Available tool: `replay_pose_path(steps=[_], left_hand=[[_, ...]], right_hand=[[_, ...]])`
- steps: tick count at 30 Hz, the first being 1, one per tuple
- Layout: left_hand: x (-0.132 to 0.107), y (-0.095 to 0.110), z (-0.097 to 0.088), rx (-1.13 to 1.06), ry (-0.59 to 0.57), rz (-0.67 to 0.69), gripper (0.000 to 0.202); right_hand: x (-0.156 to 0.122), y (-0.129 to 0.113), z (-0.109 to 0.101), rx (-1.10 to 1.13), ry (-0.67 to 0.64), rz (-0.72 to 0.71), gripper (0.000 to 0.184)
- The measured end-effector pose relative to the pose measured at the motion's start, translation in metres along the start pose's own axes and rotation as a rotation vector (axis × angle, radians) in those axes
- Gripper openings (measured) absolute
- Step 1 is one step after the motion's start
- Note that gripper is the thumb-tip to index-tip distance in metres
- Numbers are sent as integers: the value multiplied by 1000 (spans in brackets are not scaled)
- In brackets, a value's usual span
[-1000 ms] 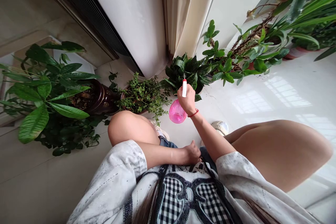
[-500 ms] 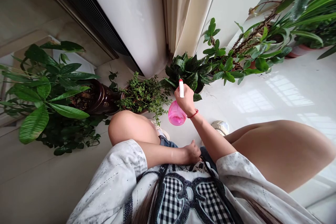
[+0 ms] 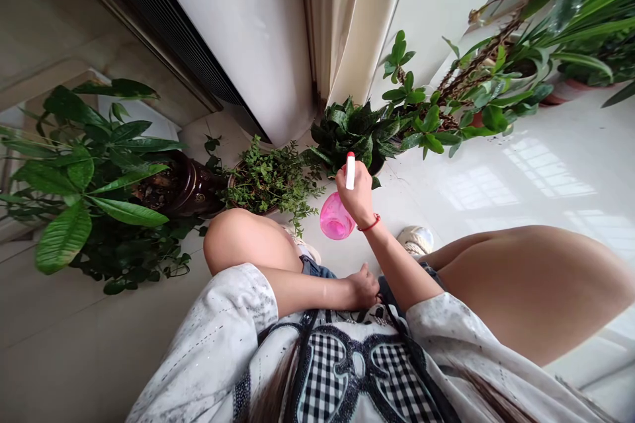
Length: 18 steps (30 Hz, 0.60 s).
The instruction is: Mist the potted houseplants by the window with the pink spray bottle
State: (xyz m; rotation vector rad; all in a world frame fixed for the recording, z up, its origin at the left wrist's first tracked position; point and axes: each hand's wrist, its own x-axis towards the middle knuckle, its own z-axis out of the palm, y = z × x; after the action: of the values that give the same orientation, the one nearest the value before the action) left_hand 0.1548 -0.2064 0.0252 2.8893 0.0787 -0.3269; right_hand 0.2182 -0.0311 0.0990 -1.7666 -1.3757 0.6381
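Since half a second ago the right hand (image 3: 358, 195) has shifted slightly right, its spray bottle (image 3: 336, 218) turning toward the dark-leaved plant (image 3: 350, 132).

Largest in view, the tall white appliance (image 3: 248, 33) stands against the wall, with potted plants crowded along the floor (image 3: 496, 172) at its foot: a broad-leaved plant in a brown pot (image 3: 191, 188), then a small-leaved plant (image 3: 270, 178).

Wrapped round the pink bottle's neck, the right hand aims its white nozzle at the foliage. Loosely curled and holding nothing, the left hand (image 3: 364, 287) rests against the lap, likely steadying the crouch.
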Motion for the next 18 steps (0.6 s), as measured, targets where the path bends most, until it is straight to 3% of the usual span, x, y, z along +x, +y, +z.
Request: replay_pose_path(steps=[8,13,18], left_hand=[[0,1,10,0,29,-5,33],[0,1,15,-3,25,-12,43],[0,2,25,-31,66,-27,37]], right_hand=[[-11,-2,0,-30,-130,76,20],[-15,-1,4,-34,-79,-31,18],[-20,0,6,-26,-100,-24,20]])
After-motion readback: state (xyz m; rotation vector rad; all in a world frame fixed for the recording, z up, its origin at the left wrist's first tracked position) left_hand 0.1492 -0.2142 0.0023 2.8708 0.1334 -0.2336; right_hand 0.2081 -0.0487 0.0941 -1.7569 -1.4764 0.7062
